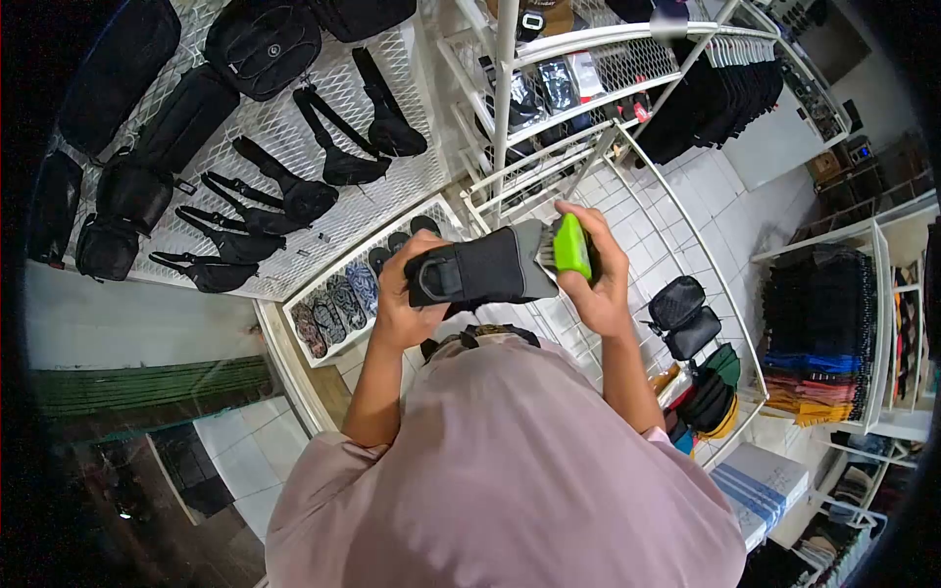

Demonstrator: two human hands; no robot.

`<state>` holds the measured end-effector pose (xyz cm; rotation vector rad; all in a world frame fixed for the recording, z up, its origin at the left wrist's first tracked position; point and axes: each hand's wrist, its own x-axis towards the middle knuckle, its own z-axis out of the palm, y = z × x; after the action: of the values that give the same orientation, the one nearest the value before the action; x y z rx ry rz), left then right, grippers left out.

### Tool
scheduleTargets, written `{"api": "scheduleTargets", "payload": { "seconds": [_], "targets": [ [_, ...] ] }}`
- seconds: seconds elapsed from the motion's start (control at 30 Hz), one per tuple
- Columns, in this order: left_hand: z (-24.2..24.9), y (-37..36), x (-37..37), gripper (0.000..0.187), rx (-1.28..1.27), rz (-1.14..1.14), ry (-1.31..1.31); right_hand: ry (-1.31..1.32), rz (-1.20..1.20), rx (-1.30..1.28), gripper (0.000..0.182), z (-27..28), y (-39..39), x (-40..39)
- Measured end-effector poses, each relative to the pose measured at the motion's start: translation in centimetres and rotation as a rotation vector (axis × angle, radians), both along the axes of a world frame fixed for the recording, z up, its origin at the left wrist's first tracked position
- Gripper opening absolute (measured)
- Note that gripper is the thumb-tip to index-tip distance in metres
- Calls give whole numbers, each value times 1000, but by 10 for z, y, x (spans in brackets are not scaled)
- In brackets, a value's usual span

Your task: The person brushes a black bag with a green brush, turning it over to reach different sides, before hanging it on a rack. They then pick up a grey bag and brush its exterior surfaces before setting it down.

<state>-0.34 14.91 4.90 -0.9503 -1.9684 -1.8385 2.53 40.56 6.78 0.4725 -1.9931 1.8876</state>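
Observation:
My left hand (400, 294) is closed around the left end of a black-and-grey fabric item (485, 267), shaped like a small bag. A black loop stands out near that hand, and the item's right end is grey. In my right hand (603, 274) is a bright green brush (571, 245), held between thumb and fingers. Its pale bristles point left, right at the grey end. Both hands are raised in front of my chest, and the item's underside is hidden.
Black bags (265, 44) and waist packs (355, 167) hang on a white mesh wall at left. Below lies a tray of sandals (343, 299). A white metal rack (676, 211) curves along the right, with black pouches (678, 304) and caps (708, 400) on it. Clothes (818, 314) hang beyond.

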Motion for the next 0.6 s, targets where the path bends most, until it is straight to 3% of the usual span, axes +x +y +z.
{"api": "scheduleTargets", "payload": {
  "seconds": [0.1,0.13,0.17,0.23,0.33,0.37,0.43,0.53,0.6],
  "targets": [
    [-4,0,4,42,148,102,-169,-22,39,-86,75,-24,-11,5],
    [-5,-1,9,47,258,119,-286,-11,54,43,76,-27,-8,4],
    [-6,-9,5,48,191,99,-305,-102,74,96,77,-29,-5,8],
    [-6,-10,3,50,104,62,-308,-17,36,123,77,-26,-7,8],
    [-14,1,6,53,134,-11,-483,185,-145,11,80,-1,-17,-3],
    [-21,8,9,55,64,84,-356,187,-143,10,80,5,-19,-2],
    [-21,9,3,56,126,57,-424,138,-204,105,80,13,-21,-5],
    [-13,5,-2,38,414,50,-502,77,-125,244,73,-4,-20,6],
    [-21,-1,-6,33,402,60,-558,79,-101,281,64,-8,-24,8]
  ]
}}
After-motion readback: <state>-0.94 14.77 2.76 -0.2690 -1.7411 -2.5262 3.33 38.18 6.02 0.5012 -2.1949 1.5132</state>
